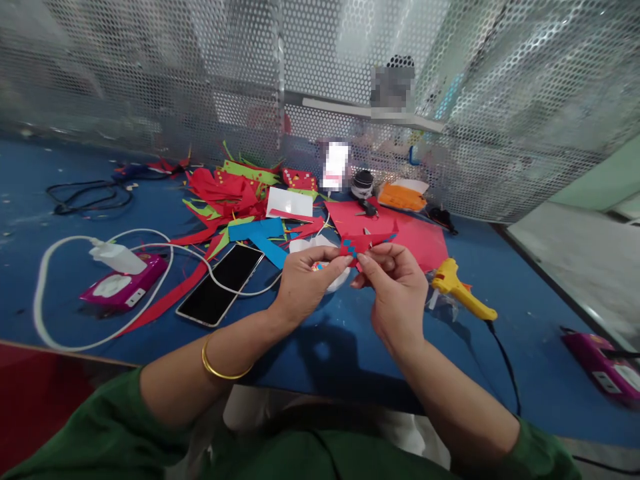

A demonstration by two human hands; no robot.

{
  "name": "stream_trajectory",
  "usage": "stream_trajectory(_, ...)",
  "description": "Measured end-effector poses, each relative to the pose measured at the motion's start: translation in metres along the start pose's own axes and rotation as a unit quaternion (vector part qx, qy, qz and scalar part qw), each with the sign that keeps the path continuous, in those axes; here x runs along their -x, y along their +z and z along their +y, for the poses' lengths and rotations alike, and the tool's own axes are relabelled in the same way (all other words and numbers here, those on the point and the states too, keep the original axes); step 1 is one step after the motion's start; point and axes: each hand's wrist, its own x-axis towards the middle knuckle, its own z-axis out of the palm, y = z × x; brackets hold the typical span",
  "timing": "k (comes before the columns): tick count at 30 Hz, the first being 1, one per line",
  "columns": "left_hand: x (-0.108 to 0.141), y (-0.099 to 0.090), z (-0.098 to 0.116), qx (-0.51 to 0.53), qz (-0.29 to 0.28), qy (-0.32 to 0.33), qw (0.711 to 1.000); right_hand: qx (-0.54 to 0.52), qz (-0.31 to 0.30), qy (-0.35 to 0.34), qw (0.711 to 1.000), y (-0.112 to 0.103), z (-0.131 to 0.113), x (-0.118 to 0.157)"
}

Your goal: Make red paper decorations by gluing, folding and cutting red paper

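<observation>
Both hands are raised over the blue table, close together. Between them is a small red cut piece (354, 244) with blue diamond shapes on it, apparently paper or felt. My left hand (309, 280) pinches its left end between thumb and fingers. My right hand (397, 283) is closed at its right side, thumb and fingertips on the piece. Just below and behind the fingers sits a small white round container (338, 280) with coloured bits, partly hidden by my left hand. Behind the hands lies a large red sheet (420, 237).
A yellow glue gun (463, 290) with a black cord lies at right. Left are a phone (220, 285), a white cable, a purple power strip (125, 283) and a heap of red and green scraps (230, 193). Blue strips (257, 230) lie nearer. Perforated metal mesh (175, 73) stands behind.
</observation>
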Motion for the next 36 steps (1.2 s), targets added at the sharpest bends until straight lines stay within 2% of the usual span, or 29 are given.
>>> stream_trajectory(7,-0.0037,-0.0021,-0.0033,0.014,-0.044,-0.005,0.999,0.033,-0.001,-0.029,0.999,-0.0042,-0.0011,-0.0011)
stream_trajectory(13,-0.0068,-0.0031,-0.0033,0.051,-0.024,-0.016,0.998,0.054,-0.032,-0.028,0.998,-0.0088,0.0026,-0.0005)
stream_trajectory(21,-0.0061,-0.0006,-0.0039,0.088,-0.025,-0.040,0.995,0.067,-0.034,-0.029,0.997,-0.0102,0.0061,0.0000)
stream_trajectory(27,-0.0072,-0.0015,-0.0059,0.069,-0.012,-0.031,0.997,0.082,-0.049,-0.017,0.995,-0.0085,0.0039,-0.0002)
stream_trajectory(36,-0.0062,-0.0016,-0.0047,0.082,-0.024,-0.045,0.995,0.085,-0.052,-0.010,0.995,-0.0094,0.0046,-0.0004)
